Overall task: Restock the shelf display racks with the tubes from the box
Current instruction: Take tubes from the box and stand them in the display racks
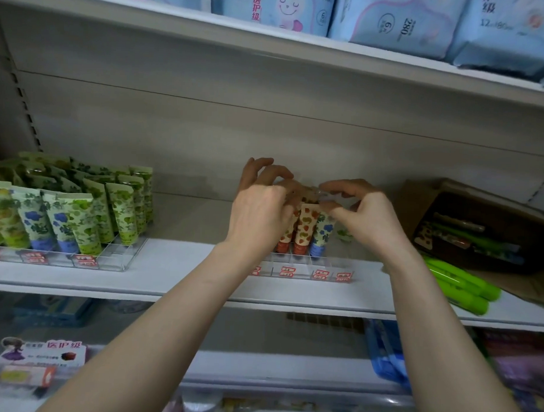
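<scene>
White shelf [176, 264] runs across the view from 9 to 3 o'clock and carries all the task items. An upper shelf at 12 o'clock is loaded with blue packs [403, 22].

Cardboard box [419, 198] sits on the shelf at 3 o'clock with its flaps open. Loose tubes [467, 240] lie inside it, mostly green. At 4 o'clock, bright green tubes [459, 283] lie flat on the shelf just beside the box's lower edge.

Left rack [121, 256] at 9 o'clock is clear plastic. It is packed with green-and-blue tubes [79, 217], upright, caps down, leaning back a little.

Centre rack [299, 265], also clear plastic, is at the shelf's front edge, just below centre and well apart from the left rack. It holds only a few items. Red-patterned tubes [305, 228] stand with one blue-flowered tube [322, 235] at their 3 o'clock side. All are upright, caps down, touching.

Both forearms come up from 6 o'clock. Left hand [258, 211] is over the red-patterned tubes, its fingers [284, 175] curled round their top ends. Right hand [372, 218] is at 3 o'clock of the left. Its thumb is against the top of the blue-flowered tube and its forefinger arches above. Blur there; cannot tell whether it grips anything.
</scene>
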A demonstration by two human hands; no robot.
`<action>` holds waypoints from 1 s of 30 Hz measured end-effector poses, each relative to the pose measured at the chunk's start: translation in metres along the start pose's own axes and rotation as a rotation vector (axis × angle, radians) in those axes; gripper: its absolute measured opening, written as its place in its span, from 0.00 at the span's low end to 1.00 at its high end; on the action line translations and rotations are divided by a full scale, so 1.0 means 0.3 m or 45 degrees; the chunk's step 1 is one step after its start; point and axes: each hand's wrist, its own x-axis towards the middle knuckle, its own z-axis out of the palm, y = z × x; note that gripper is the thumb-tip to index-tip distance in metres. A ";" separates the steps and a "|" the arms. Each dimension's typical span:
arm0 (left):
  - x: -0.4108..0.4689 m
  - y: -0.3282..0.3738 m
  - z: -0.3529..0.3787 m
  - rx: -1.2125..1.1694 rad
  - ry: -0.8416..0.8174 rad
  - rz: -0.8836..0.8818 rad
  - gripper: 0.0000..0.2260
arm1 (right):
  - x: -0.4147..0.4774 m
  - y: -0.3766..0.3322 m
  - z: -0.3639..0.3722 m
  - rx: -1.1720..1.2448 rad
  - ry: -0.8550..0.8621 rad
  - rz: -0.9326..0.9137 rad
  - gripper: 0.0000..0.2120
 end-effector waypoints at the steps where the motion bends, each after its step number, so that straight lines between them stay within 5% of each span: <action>1: 0.004 0.016 -0.004 -0.036 0.009 0.017 0.10 | -0.008 0.002 -0.004 0.032 0.063 -0.010 0.13; 6: 0.015 0.118 0.010 -0.192 0.071 0.147 0.14 | -0.081 0.054 -0.035 0.078 0.437 -0.028 0.13; 11: -0.006 0.240 0.067 -0.303 -0.012 0.291 0.14 | -0.187 0.132 -0.095 -0.037 0.533 -0.018 0.16; 30: 0.000 0.717 0.512 -0.339 -0.398 0.215 0.17 | -0.260 0.640 -0.478 -0.256 0.357 0.214 0.14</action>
